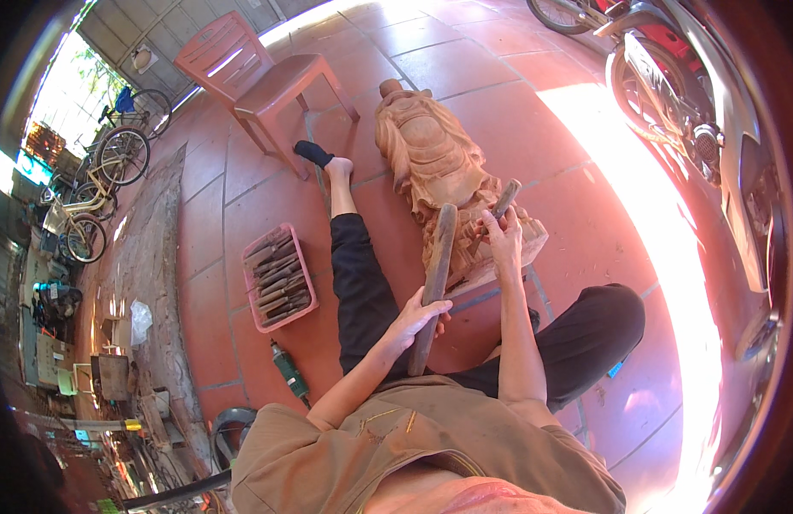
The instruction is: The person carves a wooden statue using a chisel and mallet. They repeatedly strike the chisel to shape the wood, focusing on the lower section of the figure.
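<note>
A carved wooden statue (432,141) of a robed, round-bellied figure lies on the tiled floor in front of me, its base end nearest me. My left hand (420,319) is closed around a long wooden club (442,253), which points up and away from my lap. In my right hand (504,242) is a chisel (506,198) with a wooden handle, held over the carved lower part of the statue. The handle's end sticks up past my fingers. Whether the chisel's tip touches the wood I cannot tell.
Left of my outstretched leg is a pink basket (305,310) of several carving tools. A green power tool (289,372) lies nearer me. Beyond my foot stands a reddish plastic chair (281,81). Bicycles (122,154) stand far left, a motorbike (670,94) at the right.
</note>
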